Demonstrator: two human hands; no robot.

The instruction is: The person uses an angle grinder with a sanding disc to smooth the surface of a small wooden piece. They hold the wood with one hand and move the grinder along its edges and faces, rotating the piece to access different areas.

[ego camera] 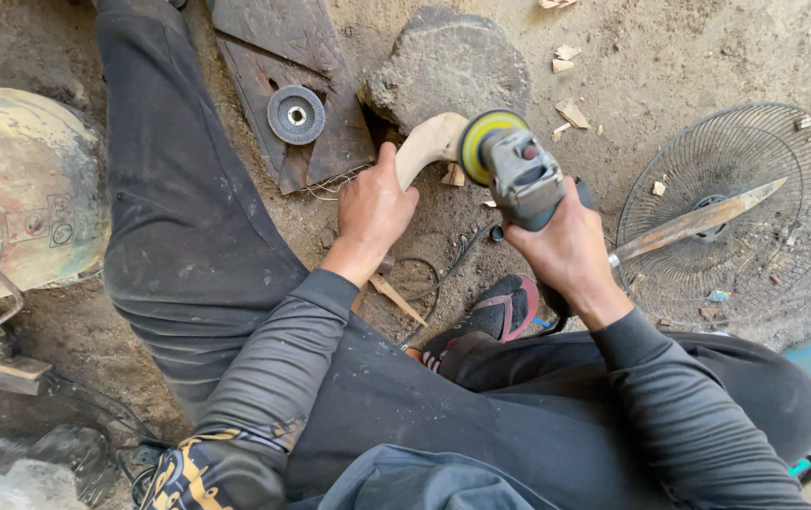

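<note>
My left hand [374, 210] grips a pale curved wooden piece [427, 142] and holds it out over the dirt floor. My right hand [568, 247] is wrapped around a grey angle grinder [521, 173]. Its yellow-rimmed disc [483, 135] touches the upper end of the wooden piece. I sit on the ground in dark trousers and grey sleeves, with one foot in a red and black sandal [490, 316] below the hands.
A flat grey stone [448, 61] lies just behind the wood. A spare grinding disc [296, 114] rests on a dark plank [292, 85]. A wire fan guard [731, 212] with a long metal blade [693, 224] lies right. A worn gas cylinder [18, 189] stands left. Wood chips litter the ground.
</note>
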